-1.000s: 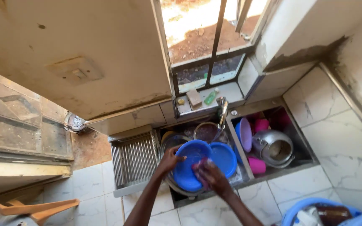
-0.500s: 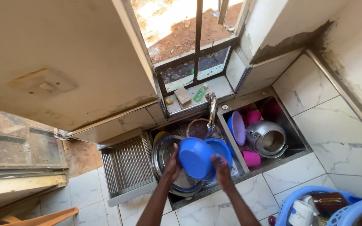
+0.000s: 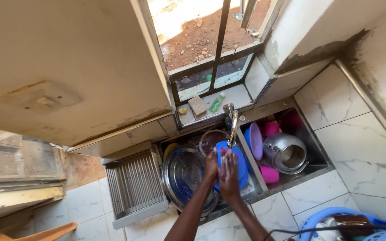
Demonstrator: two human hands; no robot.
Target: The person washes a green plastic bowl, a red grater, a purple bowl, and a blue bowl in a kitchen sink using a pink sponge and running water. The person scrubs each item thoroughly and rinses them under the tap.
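Standing over the sink [image 3: 246, 189], the person holds a blue plastic plate [image 3: 239, 157] under the steel tap [image 3: 233, 127]. The left hand [image 3: 211, 166] grips the plate's edge, and the right hand [image 3: 228, 176] presses a pink cloth [image 3: 224, 161] on its face. I judge the plate light and stiff but slippery when wet, so the rim is the safest place to hold. A steel basin [image 3: 183, 175] lies just beside, and a kettle [image 3: 287, 152] sits in the next compartment.
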